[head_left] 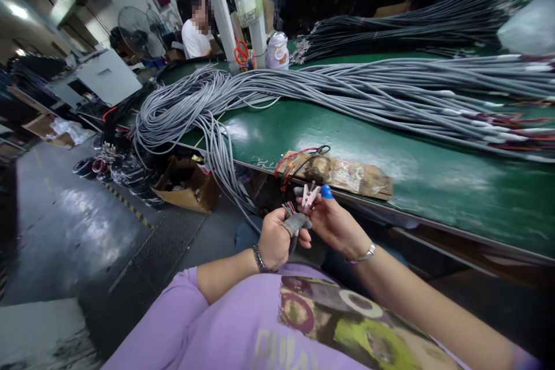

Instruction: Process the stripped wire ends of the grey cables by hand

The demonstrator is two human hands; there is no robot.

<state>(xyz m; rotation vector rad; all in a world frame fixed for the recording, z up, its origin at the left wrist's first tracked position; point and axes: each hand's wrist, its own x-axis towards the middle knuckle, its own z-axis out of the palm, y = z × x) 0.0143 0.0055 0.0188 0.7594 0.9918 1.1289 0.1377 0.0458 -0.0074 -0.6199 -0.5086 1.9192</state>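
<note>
My left hand (275, 238) is closed around the end of a cable, and thin coloured wires (288, 207) fan out above its fingers. A grey finger cover (296, 224) sits on one of its fingers. Just to the right, my right hand (336, 222) pinches a pale pink clothespin-like clip (309, 196); its thumb wears a blue cover (326, 191). Both hands are close together in front of the bench edge. Beyond them a worn wooden block (359, 178) lies at that edge, with a red and black lead (299, 156) across its left end.
Long grey cables (329, 84) stretch over the green bench (255, 130), with a coiled bundle hanging off its front. Darker cables (411, 26) lie behind. A lilac container (278, 51) stands by the posts. A cardboard box (191, 188) is below left. Another person (197, 34) is at the back.
</note>
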